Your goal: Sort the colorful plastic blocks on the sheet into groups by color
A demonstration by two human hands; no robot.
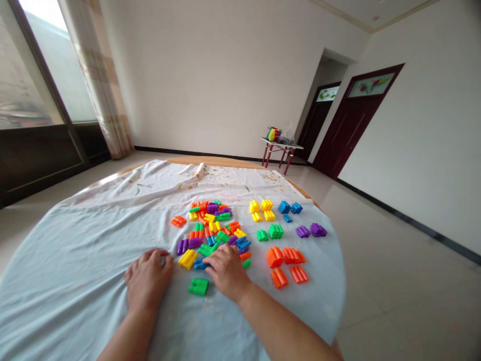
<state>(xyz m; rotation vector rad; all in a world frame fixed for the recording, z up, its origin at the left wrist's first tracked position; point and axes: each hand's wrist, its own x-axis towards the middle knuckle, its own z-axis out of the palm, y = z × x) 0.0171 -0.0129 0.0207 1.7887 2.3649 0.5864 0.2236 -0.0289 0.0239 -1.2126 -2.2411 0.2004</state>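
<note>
My left hand (pixel 149 276) rests on the light blue cloth, left of a mixed pile of plastic pieces, its fingers loosely curled and nothing seen in them. A yellow piece (pixel 187 259) lies just right of it. At the pile's near edge, my right hand (pixel 228 269) reaches in, thumb and fingers bent over a blue piece (pixel 201 263); whether it grips the piece is hidden. A green piece (pixel 198 286) sits apart in front. Sorted by colour on the right are yellow (pixel 266 205), blue (pixel 284 207), green (pixel 275 231), purple (pixel 318 229) and orange groups (pixel 275 256).
The round table (pixel 75 255) carries a wrinkled cloth with a patterned white part (pixel 165 180) at the far side. Beyond it stands a small table (pixel 280 145) holding a colourful bag and a clear plastic bag. A lone orange piece (pixel 178 221) lies left of the pile.
</note>
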